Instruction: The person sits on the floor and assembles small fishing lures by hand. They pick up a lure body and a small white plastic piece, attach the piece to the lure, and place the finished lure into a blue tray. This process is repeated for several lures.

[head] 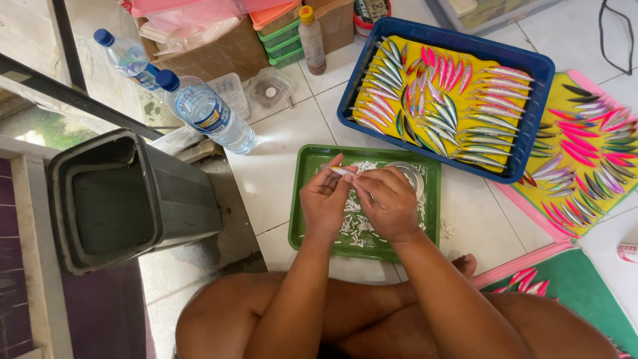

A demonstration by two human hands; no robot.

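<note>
My left hand [323, 199] and my right hand [387, 201] meet over a green tray [302, 193] on the tiled floor. Together they pinch a small white lure body [340, 171] between the fingertips. Many small white pieces [354, 228] lie scattered in the tray, and a round metal tin [409, 174] sits at its far right, partly hidden by my right hand. My crossed bare legs fill the bottom of the view.
A blue tray [525, 119] with a yellow liner holds several painted fishing lures. More lures lie on a pink-edged yellow mat [585, 159] and a green mat [571, 282]. Two water bottles [206, 110], a dark bin [126, 196], boxes and a sauce bottle [312, 40] stand around.
</note>
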